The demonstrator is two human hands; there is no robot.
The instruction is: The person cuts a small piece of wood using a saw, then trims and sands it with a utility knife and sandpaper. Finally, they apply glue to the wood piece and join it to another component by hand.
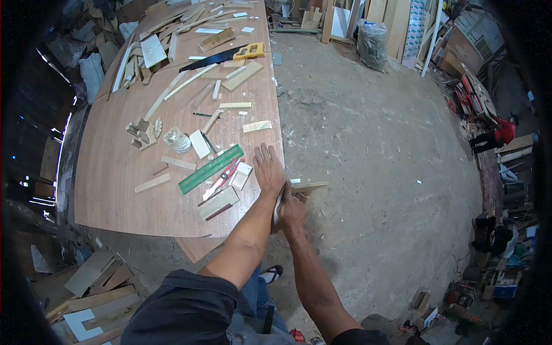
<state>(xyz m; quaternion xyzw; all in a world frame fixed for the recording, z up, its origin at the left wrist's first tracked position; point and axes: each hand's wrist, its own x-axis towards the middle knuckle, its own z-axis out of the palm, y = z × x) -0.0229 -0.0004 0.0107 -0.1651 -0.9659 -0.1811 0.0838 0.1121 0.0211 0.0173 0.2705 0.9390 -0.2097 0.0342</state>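
My left hand [268, 169] lies on the right edge of the wooden table, its fingers pointing away from me. Just right of it, past the table edge, my right hand [292, 210] is closed around something I cannot make out. A wooden piece [310, 187] sticks out to the right beside that hand, over the floor. Left of my left hand are a green ruler [211, 168], a red and white tool [223, 179], a small white block [241, 176] and a pale wood block [219, 203].
A saw with a yellow handle [249, 52] lies at the table's far end among wood strips. A clear plastic container [177, 140] stands mid-table. Another person in red [503, 131] is at the far right. Wood scraps [95, 276] lie on the lower left floor.
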